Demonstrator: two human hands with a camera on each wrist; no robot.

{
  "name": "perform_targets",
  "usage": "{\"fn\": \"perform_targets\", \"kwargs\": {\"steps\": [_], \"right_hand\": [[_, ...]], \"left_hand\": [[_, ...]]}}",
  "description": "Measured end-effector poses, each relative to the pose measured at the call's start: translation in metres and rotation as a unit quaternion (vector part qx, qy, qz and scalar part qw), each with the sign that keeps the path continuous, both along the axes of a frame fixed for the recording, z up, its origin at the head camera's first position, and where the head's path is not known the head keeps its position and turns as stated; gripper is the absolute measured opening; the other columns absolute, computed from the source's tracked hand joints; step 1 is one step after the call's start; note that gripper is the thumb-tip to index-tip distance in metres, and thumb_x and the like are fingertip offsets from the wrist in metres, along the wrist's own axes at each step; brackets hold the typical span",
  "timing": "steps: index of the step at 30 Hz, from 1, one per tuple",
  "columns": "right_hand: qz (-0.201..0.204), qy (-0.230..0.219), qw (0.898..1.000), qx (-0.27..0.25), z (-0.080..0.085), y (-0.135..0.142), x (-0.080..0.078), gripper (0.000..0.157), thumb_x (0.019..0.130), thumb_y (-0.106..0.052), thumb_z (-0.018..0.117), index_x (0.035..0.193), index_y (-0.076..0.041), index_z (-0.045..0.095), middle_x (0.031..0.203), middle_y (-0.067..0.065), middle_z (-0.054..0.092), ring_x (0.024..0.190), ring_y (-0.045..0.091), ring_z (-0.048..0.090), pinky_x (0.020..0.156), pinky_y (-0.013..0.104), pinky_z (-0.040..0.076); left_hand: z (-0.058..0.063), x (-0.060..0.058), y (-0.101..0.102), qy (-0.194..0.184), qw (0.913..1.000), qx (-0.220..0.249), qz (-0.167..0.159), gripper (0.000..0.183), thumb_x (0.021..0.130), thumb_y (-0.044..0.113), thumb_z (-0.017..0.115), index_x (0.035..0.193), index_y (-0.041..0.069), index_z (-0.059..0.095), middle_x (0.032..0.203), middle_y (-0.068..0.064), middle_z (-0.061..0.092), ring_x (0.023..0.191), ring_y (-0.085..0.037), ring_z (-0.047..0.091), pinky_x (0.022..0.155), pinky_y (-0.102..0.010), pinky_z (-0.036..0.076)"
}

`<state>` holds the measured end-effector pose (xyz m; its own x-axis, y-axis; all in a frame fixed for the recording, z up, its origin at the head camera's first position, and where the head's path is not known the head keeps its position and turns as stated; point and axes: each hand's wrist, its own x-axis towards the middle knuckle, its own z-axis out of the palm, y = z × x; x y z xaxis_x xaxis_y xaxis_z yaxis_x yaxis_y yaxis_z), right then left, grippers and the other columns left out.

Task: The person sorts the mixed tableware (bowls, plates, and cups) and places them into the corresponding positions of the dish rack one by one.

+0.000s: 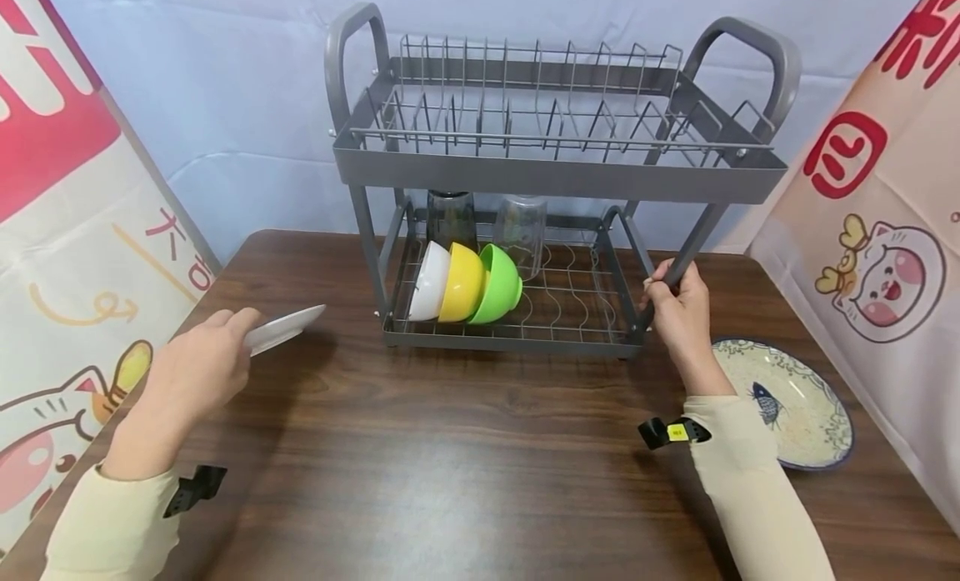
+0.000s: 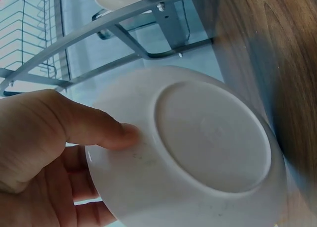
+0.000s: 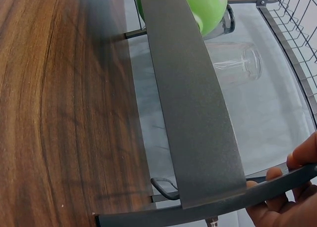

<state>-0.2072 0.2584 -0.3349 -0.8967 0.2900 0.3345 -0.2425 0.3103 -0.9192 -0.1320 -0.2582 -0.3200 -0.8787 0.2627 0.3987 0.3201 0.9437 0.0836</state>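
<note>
My left hand (image 1: 198, 364) pinches a white plate (image 1: 288, 327) by its rim, over the table left of a grey two-tier dish rack (image 1: 555, 178). In the left wrist view the thumb lies on the underside of the plate (image 2: 213, 133), beside its raised foot ring. The right hand (image 1: 682, 314) grips the rack's right-front upright, with fingers curled round the dark metal in the right wrist view. On the lower tier, a white bowl (image 1: 429, 287), a yellow bowl (image 1: 461, 287) and a green bowl (image 1: 498, 291) lean nested on their sides.
Behind the bowls stand a dark glass (image 1: 450, 218) and a clear glass (image 1: 522, 231). A patterned plate (image 1: 806, 398) with a blue fish lies on the wooden table (image 1: 450, 448), partly behind the right forearm. Printed cloths flank the table; a pale cloth hangs behind the rack.
</note>
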Motion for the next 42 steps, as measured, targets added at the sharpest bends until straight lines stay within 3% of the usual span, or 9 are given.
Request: {"fn": "perform_targets", "kwargs": {"steps": [16, 25, 37, 42], "right_hand": [[-0.004, 0.008, 1.0, 0.016, -0.0023, 0.0014, -0.0007, 0.007, 0.091, 0.0, 0.045, 0.095, -0.005, 0.048, 0.077, 0.013, 0.052, 0.063, 0.023, 0.055, 0.056, 0.031, 0.045], [-0.004, 0.009, 1.0, 0.011, -0.0023, 0.0003, -0.0006, 0.008, 0.09, 0.001, 0.045, 0.093, -0.007, 0.048, 0.078, 0.012, 0.052, 0.063, 0.021, 0.054, 0.059, 0.03, 0.046], [0.004, 0.014, 1.0, 0.003, -0.0008, -0.0003, 0.0004, 0.011, 0.09, 0.003, 0.043, 0.092, -0.007, 0.048, 0.078, 0.011, 0.05, 0.065, 0.023, 0.053, 0.06, 0.028, 0.047], [0.002, 0.017, 1.0, 0.001, 0.0, -0.0017, 0.0014, 0.012, 0.09, 0.003, 0.044, 0.091, -0.008, 0.047, 0.078, 0.012, 0.05, 0.064, 0.023, 0.053, 0.059, 0.028, 0.047]], "left_hand": [[0.0006, -0.0005, 0.0008, 0.044, 0.9989, 0.014, 0.004, 0.023, 0.072, -0.003, 0.059, 0.088, 0.009, 0.047, 0.071, -0.007, 0.05, 0.048, -0.023, 0.042, 0.035, -0.036, 0.027], [-0.0048, -0.0031, -0.0005, 0.113, 0.9915, 0.059, -0.026, 0.027, 0.07, -0.008, 0.06, 0.09, 0.004, 0.048, 0.073, -0.012, 0.049, 0.056, -0.03, 0.044, 0.042, -0.046, 0.034], [-0.0053, -0.0026, 0.0009, 0.133, 0.9845, 0.113, -0.014, 0.025, 0.074, -0.007, 0.062, 0.096, -0.002, 0.051, 0.079, -0.017, 0.051, 0.065, -0.034, 0.049, 0.054, -0.05, 0.038], [-0.0058, -0.0026, 0.0038, 0.177, 0.9748, 0.135, -0.013, 0.02, 0.076, -0.003, 0.06, 0.094, -0.003, 0.051, 0.076, -0.017, 0.049, 0.063, -0.033, 0.047, 0.052, -0.049, 0.036]]}}
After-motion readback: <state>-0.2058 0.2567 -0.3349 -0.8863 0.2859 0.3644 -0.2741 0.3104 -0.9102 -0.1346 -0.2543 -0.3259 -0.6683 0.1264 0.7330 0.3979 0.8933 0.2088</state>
